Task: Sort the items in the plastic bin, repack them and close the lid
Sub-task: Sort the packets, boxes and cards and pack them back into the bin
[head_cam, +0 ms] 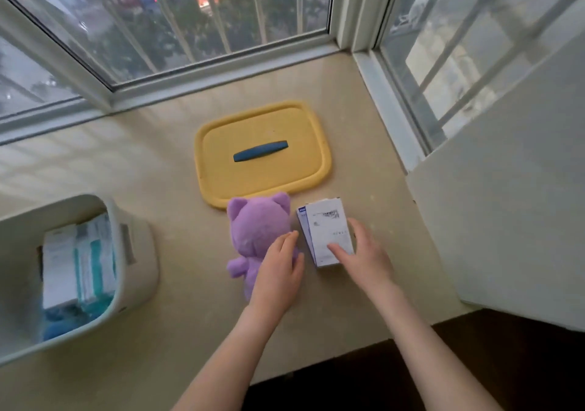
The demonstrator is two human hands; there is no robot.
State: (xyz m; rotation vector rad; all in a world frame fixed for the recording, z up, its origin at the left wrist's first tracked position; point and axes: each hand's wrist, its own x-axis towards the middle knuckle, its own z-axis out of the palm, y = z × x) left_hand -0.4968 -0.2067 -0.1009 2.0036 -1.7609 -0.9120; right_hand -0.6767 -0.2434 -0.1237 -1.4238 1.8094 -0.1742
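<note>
Head view of a sorting step on a stone bench [177, 252] set into a window corner. At the lower left of the frame stands the open bin [139, 252], with pale boxes [79, 262] and something blue inside; what the blue thing is cannot be made out. Its yellow lid [262, 176], with a dark blue handle [260, 151], lies flat at centre frame, well apart from the bin. Just below the lid a purple plush [256, 230] lies face down, its ears touching or overlapping the lid's near edge. Beside the plush, on its right, sits a white box [326, 230] with printed text.

The left hand [280, 271] rests on the plush's lower body, fingers [286, 241] loosely spread and not closed around it. The right hand [364, 252] lies on the box, thumb on its top face and fingers [359, 230] curled at its right edge, seemingly steadying rather than lifting it.

The step in hand appears to be laying sorted items out in a row. To do it well, keep the plush and box apart by kind, clear of the lid, and square the box to the bench edge so that later boxes stack beside it. The soft plush tolerates any grip; the box is best held by its sides.
</note>
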